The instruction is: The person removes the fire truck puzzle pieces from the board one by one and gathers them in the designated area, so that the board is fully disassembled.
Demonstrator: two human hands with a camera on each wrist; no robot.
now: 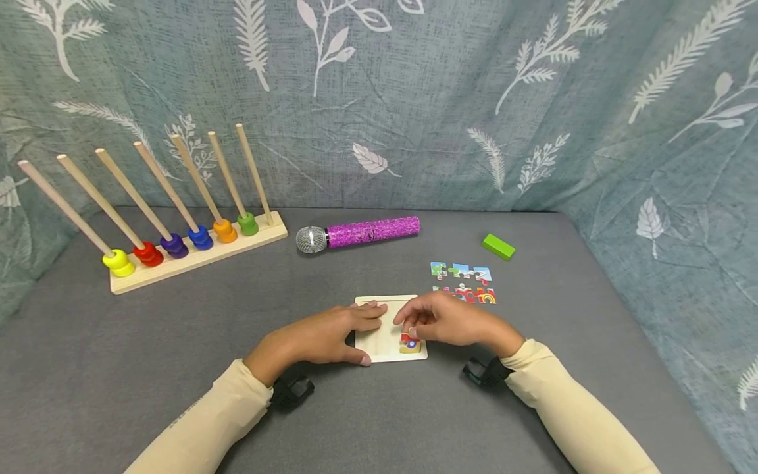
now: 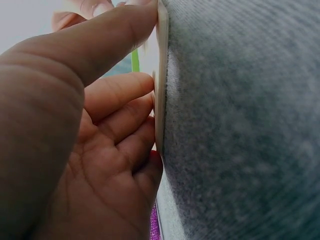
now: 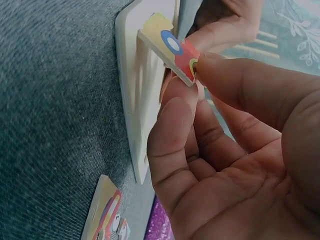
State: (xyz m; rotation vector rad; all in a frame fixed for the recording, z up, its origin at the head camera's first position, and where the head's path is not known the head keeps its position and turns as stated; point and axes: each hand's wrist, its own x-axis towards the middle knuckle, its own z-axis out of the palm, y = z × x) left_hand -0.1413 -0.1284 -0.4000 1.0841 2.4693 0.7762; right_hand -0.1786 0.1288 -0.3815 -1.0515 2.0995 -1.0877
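Observation:
A pale wooden puzzle tray (image 1: 385,349) lies on the table between the two hands. My left hand (image 1: 331,334) rests on its left side, fingers stretched over the board and thumb at the near edge. In the right wrist view, my right hand (image 3: 225,145) pinches a puzzle piece (image 3: 172,47) between thumb and fingers. That piece is yellow and red with a blue ring, and it tilts over the tray's near right corner. Beyond the right hand, several loose puzzle pieces (image 1: 462,271) lie in two rows, partly hidden by that hand in the head view.
A purple glittery microphone (image 1: 373,230) lies behind the tray. At the back left stands a wooden peg rack (image 1: 195,258) with tall rods and coloured rings. A green block (image 1: 499,247) sits back right. A patterned curtain (image 1: 414,118) hangs behind the grey table (image 1: 379,421).

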